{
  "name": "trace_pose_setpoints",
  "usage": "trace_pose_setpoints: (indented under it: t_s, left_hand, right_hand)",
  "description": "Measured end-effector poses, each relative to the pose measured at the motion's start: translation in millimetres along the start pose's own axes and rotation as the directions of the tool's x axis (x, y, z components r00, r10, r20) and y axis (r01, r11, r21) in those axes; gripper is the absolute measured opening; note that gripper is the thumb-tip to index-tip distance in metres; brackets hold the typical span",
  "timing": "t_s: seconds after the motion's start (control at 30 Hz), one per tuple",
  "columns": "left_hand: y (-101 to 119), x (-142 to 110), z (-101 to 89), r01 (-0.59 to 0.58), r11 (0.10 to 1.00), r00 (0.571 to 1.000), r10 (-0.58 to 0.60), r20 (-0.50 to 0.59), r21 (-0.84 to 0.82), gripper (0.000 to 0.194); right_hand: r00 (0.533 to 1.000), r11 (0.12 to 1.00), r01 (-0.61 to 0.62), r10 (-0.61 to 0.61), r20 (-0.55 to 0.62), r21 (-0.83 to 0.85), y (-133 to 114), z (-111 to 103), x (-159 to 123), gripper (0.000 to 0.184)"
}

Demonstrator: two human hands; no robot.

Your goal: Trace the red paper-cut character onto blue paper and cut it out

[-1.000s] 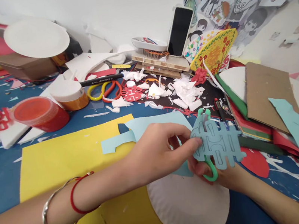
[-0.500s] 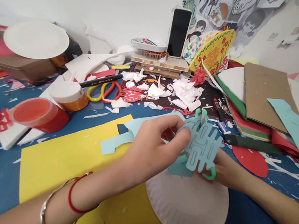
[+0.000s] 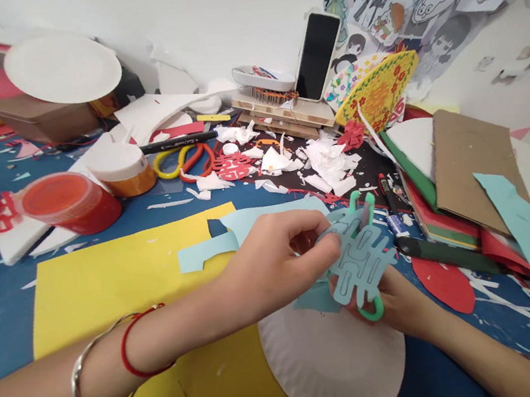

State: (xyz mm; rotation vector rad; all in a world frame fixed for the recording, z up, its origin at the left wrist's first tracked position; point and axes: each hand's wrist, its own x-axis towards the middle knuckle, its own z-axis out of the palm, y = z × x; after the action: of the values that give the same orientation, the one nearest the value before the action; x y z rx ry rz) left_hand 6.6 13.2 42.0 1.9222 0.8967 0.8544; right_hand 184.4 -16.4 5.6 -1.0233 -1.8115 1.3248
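- pale blue paper double-happiness cut-out (image 3: pixel 361 270): held up low in the frame, just right of centre, tilted, with pencil lines showing on its face.
- green-handled scissors (image 3: pixel 370 310): passed behind the cut-out, with grey blades showing through its upper part, one green loop above it and one below.
- left hand (image 3: pixel 276 267): reaching in from lower left, closed in a pinch on the cut-out's upper left edge; a red cord bracelet (image 3: pixel 139 342) and a silver bangle (image 3: pixel 89 377) sit at its wrist.
- right hand (image 3: pixel 396 298): behind the cut-out, seemingly grasping the scissors by the lower loop; its fingers are mostly hidden, so the exact grip cannot be told.
- under the hands: a torn pale blue paper offcut (image 3: pixel 273 220), a yellow card sheet (image 3: pixel 109 297) and a round white paper plate (image 3: pixel 332 369) lie on the blue worktop (image 3: pixel 185 204).
- further up: crumpled white paper scraps (image 3: pixel 325 165), a red paper double-happiness cut-out (image 3: pixel 232 167) and yellow-and-red-handled scissors (image 3: pixel 183 161).
- at right: a brown cardboard sheet (image 3: pixel 472 172).
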Motion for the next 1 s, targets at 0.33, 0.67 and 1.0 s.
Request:
trace_pose_setpoints:
  t_s: [0.33, 0.67, 1.0]
  left_hand:
    - [1.7, -0.3, 0.6, 0.016, 0.999, 1.000, -0.016, -0.005, -0.039, 0.022]
    - [5.8, -1.2, -5.8, 0.003, 0.999, 0.997, -0.007, -0.078, -0.052, 0.021]
    - [6.7, 0.4, -11.4, -0.033, 0.999, 0.985, 0.032, -0.172, 0.002, 0.019]
  right_hand:
    - [1.000, 0.998, 0.003, -0.004, -0.013, -0.057, -6.2, 0.3, 1.0, 0.009]
    - [0.999, 0.997, -0.020, 0.023, 0.039, -0.074, 3.5, -5.3, -2.1, 0.037]
    - [0.974, 0.973, -0.203, 0.190, 0.124, 0.107, 1.1, -4.0, -1.1, 0.043]
